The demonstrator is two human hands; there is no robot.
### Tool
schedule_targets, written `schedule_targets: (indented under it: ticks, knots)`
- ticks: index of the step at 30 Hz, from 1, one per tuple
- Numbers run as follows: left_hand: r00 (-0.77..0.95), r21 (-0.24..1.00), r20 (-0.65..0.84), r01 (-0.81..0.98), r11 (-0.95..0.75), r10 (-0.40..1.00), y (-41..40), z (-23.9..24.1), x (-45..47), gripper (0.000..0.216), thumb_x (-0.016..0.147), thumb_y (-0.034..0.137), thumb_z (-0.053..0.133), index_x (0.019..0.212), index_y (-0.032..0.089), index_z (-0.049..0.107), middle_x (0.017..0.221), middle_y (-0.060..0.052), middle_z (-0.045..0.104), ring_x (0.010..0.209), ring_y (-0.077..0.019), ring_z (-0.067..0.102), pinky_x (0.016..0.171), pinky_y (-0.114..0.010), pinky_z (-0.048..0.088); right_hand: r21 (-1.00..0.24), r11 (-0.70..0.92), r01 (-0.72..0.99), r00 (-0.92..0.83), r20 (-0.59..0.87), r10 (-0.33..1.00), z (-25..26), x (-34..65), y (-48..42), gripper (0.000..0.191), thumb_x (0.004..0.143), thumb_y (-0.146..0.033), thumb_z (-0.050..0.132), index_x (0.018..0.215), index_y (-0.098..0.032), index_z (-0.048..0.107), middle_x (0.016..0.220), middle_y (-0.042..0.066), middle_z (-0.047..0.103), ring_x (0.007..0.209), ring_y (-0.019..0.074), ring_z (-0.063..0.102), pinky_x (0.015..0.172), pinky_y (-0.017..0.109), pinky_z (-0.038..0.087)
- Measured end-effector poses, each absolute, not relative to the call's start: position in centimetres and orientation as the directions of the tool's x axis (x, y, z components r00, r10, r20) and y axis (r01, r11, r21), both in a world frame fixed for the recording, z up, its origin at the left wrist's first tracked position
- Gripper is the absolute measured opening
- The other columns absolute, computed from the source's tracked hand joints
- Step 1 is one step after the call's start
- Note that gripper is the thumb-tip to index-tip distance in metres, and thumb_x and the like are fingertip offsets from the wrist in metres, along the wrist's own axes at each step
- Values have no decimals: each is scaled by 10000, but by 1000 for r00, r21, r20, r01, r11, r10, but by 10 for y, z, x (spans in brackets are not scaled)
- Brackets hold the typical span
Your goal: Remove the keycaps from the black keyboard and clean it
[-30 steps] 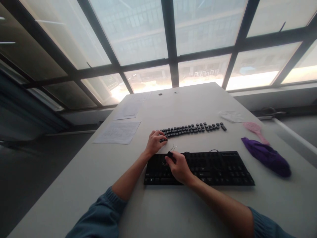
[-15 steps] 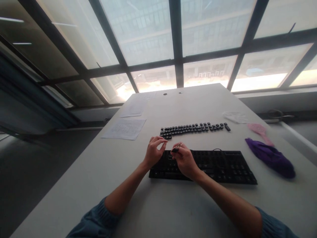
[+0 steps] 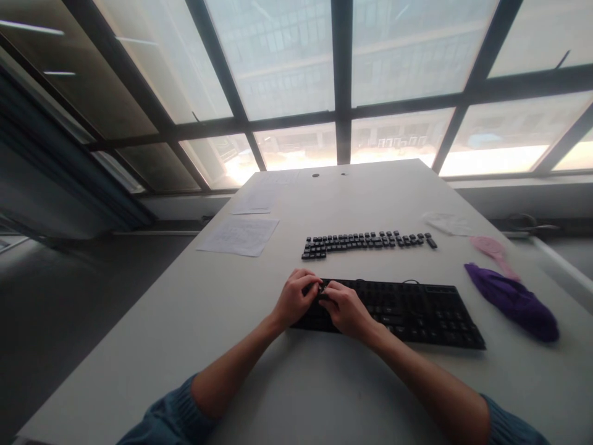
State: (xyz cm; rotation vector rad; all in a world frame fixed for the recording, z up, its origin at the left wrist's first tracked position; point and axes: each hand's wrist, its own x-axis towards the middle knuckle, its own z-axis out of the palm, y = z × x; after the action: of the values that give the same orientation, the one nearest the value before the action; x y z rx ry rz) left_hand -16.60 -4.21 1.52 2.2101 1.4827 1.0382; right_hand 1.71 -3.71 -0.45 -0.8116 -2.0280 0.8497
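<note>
As our left hand (image 3: 296,298) and right hand (image 3: 348,309) meet over the keyboard (image 3: 417,312), both grips pinch shut on something too small to name. Seating it likely needs careful alignment.

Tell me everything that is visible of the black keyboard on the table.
The keyboard is black, long and flat, and looks like plastic. It lies flat on the white table, a little slanted to its edge. Keys show on its right part; whether some are missing is too small to tell. A thin cable loops at its far edge. The left hand and the right hand rest together on its left end and hide it.
</note>
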Motion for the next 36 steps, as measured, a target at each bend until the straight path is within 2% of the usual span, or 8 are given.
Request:
schedule_targets:
  ticks: [5,9,14,20,25,31,36]
  knots:
    - [348,613,287,649,-451,892,-55,23,-166,202,800,89,540,885,211,676,880,-40,647,880,-200,596,821,-336,500,-779,572,256,-494,404,770,-8,19,-37,168,919,-153,541,789,-195,639,799,36,591,725,165,564,679,271,423]
    - [428,570,221,672,-472,876,-58,21,-167,90,778,173,672,854,209,642,884,-40,639,886,-215,574,792,-335,490,-791,570,222,-493,413,766,-12,19,-35,190,911,-140,535,753,-198,623,771,26,569,713,164,550,668,270,414]
    - [437,510,228,708,-489,870,-54,7,-168,64,853,243,667,809,209,633,881,-43,633,870,-210,561,760,-329,480,-823,541,174,-481,408,776,-12,19,-34,204,898,-132,549,713,-190,612,755,20,559,702,160,541,660,269,408]
    - [461,435,287,718,-543,840,-57,-1,-163,79,940,221,539,899,203,604,945,-68,617,913,-220,553,820,-357,485,-850,511,130,-415,422,806,-9,20,-32,222,877,-120,567,665,-188,567,724,13,568,690,160,530,662,273,394]
    - [425,477,319,700,-531,847,-58,-1,-160,58,956,215,526,934,195,575,976,-61,616,948,-211,549,851,-345,483,-852,508,128,-369,435,821,-7,19,-30,246,868,-125,574,637,-190,521,682,1,540,666,154,502,642,267,377]
    - [385,522,338,683,-511,859,-58,-3,-162,42,951,215,544,966,196,578,974,-43,622,945,-194,569,852,-330,490,-824,535,185,-380,441,813,-10,16,-33,195,901,-134,545,715,-188,563,758,18,560,705,158,525,665,267,389]
    - [304,580,350,672,-460,886,-58,-6,-166,255,878,238,668,1110,211,568,1023,-42,639,939,-192,606,839,-329,523,-849,493,193,-322,419,849,-9,16,-33,178,931,-179,533,760,-190,583,774,21,601,726,165,555,676,272,398]
